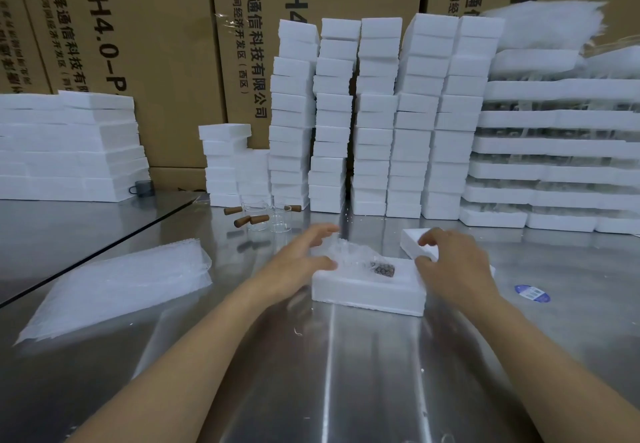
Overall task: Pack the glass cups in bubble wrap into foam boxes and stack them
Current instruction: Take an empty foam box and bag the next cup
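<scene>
A white foam box (pixel 367 292) lies open in the middle of the metal table. Inside it rests a glass cup in bubble wrap (pixel 360 259), its dark handle end showing through the plastic. My left hand (pixel 304 252) hovers at the box's left end with fingers spread over the wrap. My right hand (pixel 450 259) reaches over the box's right end, fingers curled down onto a foam lid (pixel 412 240) lying just behind. Bare glass cups with brown wooden handles (pixel 266 219) stand further back.
A pile of bubble-wrap bags (pixel 117 280) lies at the left. Tall stacks of foam boxes (pixel 374 120) line the back, with flat foam pieces (pixel 69 145) at left and foam trays (pixel 554 152) at right. Cardboard cartons (pixel 149 44) stand behind. A blue sticker (pixel 532 292) sits at right.
</scene>
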`<action>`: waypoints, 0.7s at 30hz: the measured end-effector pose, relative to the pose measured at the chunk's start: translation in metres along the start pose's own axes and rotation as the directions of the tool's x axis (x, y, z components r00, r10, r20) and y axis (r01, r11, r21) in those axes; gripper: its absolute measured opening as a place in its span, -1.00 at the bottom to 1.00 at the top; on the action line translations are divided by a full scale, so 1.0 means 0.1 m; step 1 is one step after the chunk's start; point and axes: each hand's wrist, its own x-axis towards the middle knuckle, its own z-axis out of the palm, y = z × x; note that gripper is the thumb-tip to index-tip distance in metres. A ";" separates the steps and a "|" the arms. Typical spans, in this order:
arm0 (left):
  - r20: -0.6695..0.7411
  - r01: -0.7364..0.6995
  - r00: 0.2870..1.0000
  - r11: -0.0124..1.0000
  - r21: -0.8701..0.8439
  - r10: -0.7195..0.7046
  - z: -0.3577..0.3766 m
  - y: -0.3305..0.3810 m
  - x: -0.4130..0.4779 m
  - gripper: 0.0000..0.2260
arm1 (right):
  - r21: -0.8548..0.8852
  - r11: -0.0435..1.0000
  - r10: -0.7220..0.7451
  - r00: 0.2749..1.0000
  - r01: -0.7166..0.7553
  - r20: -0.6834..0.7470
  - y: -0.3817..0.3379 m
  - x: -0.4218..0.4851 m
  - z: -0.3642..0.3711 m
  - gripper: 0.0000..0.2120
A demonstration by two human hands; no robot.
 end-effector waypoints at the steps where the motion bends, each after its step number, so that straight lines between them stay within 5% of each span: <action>1: 0.109 0.020 0.994 1.000 0.016 -0.022 0.01 -0.01 -0.02 -0.46 | -0.101 0.993 0.057 0.998 -0.054 0.028 0.08 0.02 0.01 -0.67; 4: 0.193 0.020 0.981 0.996 0.087 -0.036 0.01 -0.08 -0.05 -0.36 | -0.318 0.942 0.149 0.982 -0.107 0.112 0.26 0.01 0.06 -0.65; 7: 0.142 0.009 0.989 0.993 0.116 -0.026 0.01 -0.08 -0.06 -0.38 | -0.315 0.944 0.104 0.995 -0.097 0.005 0.27 0.01 0.03 -0.77; 11: -0.013 -0.050 0.999 0.998 0.038 0.051 0.04 0.00 -0.06 -0.40 | 0.162 0.984 -0.041 0.973 0.079 -0.226 0.00 0.02 -0.23 -0.80; 15: -0.222 -0.234 0.950 0.971 -0.039 0.220 0.02 0.18 -0.03 -0.07 | 0.792 0.593 -0.122 0.989 0.144 -0.088 -0.41 -0.06 -0.62 -0.84; 17: -0.233 -0.297 0.940 0.936 -0.189 0.251 -0.05 0.29 -0.02 -0.09 | 0.849 0.526 -0.169 0.985 0.057 0.039 -0.48 -0.07 -0.69 -0.82; 21: -0.286 -0.288 0.942 0.859 -0.423 0.175 -0.12 0.41 -0.05 -0.45 | 0.875 0.463 -0.119 0.969 -0.140 0.218 -0.47 -0.06 -0.67 -0.70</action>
